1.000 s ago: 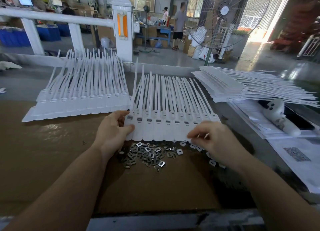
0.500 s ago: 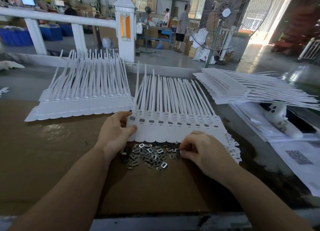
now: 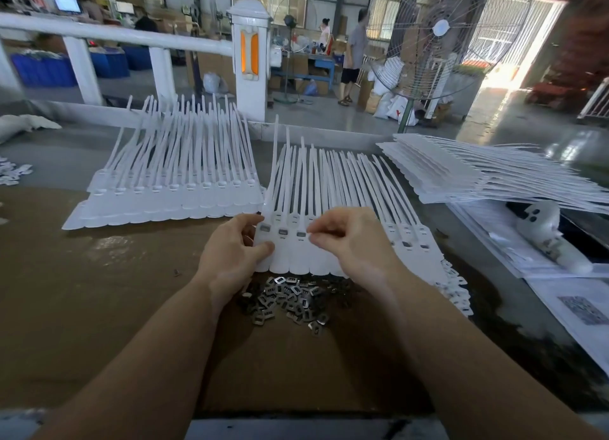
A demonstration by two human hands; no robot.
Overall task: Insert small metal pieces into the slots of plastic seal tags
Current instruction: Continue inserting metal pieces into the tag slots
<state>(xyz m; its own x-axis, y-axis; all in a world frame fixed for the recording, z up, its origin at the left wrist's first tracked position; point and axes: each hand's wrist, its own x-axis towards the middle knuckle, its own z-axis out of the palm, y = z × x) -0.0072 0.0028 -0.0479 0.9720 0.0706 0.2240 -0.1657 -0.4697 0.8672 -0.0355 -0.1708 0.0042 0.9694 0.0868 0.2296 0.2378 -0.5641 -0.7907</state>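
Left hand pins the near-left corner of the fanned seal tags, thumb pressed flat on the white plastic, fingers curled round the edge — a steadying grip. Right hand is up over the row with fingertips pinched together just beside the third filled slot; whether a metal piece sits in that pinch I cannot tell, it's too small to see. The loose pile of metal pieces lies on the table just below the tags, between the wrists. The risk, as I judge it — a piece going in crooked or skipping a slot, or the right wrist sweeping the pile and scattering it. If the left thumb lifts, the fan could slide and the slots drift out of line.
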